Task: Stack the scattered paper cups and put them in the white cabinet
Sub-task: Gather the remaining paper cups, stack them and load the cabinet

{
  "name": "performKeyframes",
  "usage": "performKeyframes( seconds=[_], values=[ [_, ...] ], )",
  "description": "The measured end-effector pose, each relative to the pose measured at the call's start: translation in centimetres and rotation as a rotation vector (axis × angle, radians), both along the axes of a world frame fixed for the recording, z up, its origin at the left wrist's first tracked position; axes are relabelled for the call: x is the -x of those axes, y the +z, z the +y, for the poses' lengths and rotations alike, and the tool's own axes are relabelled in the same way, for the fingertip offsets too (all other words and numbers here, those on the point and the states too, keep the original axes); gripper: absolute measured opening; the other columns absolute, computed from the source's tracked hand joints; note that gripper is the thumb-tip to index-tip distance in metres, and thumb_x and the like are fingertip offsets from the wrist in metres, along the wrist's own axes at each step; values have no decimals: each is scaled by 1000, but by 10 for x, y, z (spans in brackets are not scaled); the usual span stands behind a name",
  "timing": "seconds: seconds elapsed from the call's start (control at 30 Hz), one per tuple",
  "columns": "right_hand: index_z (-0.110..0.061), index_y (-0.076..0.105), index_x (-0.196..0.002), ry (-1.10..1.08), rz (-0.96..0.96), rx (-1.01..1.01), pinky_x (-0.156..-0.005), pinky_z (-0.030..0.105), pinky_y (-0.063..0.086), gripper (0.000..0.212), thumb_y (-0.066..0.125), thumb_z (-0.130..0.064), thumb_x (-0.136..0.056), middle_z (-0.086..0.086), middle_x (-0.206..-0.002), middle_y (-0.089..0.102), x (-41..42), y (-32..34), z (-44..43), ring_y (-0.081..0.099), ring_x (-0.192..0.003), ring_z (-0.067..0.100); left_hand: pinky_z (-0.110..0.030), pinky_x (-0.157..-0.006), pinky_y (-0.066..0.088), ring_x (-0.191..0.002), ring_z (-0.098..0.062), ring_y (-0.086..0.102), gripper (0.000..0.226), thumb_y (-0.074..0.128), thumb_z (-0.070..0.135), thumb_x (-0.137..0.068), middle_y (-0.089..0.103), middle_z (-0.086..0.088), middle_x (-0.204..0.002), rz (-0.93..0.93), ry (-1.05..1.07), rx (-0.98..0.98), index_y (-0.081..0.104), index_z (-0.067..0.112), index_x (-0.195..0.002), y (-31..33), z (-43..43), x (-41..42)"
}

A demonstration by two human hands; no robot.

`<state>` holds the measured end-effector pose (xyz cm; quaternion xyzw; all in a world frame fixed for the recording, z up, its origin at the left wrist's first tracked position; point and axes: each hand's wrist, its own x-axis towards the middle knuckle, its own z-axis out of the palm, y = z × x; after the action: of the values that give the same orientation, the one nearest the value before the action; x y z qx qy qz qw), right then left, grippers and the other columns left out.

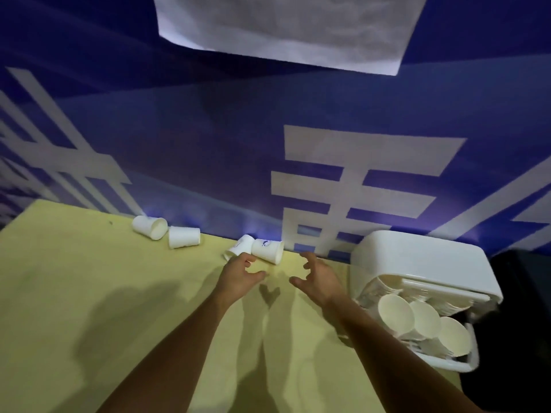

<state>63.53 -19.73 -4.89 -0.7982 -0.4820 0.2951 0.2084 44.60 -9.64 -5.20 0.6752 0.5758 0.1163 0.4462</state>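
Observation:
Several white paper cups lie on their sides along the far edge of the yellow table (89, 293). Two sit at the back left: one cup (149, 227) and its neighbour (183, 236). Two more with blue marks lie in the middle: a cup (267, 250) and another cup (238, 245) partly behind my left hand (241, 274). My left hand is open, its fingertips at that cup. My right hand (320, 277) hovers open just right of them, holding nothing. The white cabinet (417, 257) stands at the right with stacked cups (423, 320) lying inside.
A blue wall with large white characters rises right behind the table. A white sheet (286, 28) hangs on it overhead. Dark space lies right of the cabinet. Shadows of my arms fall on the table's near part.

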Motion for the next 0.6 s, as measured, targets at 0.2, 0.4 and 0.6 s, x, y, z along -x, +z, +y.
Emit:
performKeyframes(
  seconds=[0.2,0.4,0.6],
  values=[
    [-34,24,-155,22,14,74,-98,41,51,87,76,-42,-85,11,-139,56,17,-38,43,57,-121,28,-31,-92,48,-106,-26,60,54,84,28,-76,56,-12,-123,28,157,96,57,13,-120,-49,38,27],
    [-38,18,-156,-27,25,117,-98,41,48,93,77,-35,-85,14,-135,52,21,-66,84,56,-119,32,-34,-98,46,-111,-28,58,81,86,28,-74,47,-15,-132,-2,254,187,39,10,-137,-87,58,26],
    [-30,29,-152,-64,-1,96,-98,42,48,83,77,-31,-84,13,-134,48,25,-92,108,55,-120,36,-34,-100,44,-121,-32,51,108,88,36,-70,37,-12,-139,-15,273,180,19,16,-151,-107,79,15]
  ],
)
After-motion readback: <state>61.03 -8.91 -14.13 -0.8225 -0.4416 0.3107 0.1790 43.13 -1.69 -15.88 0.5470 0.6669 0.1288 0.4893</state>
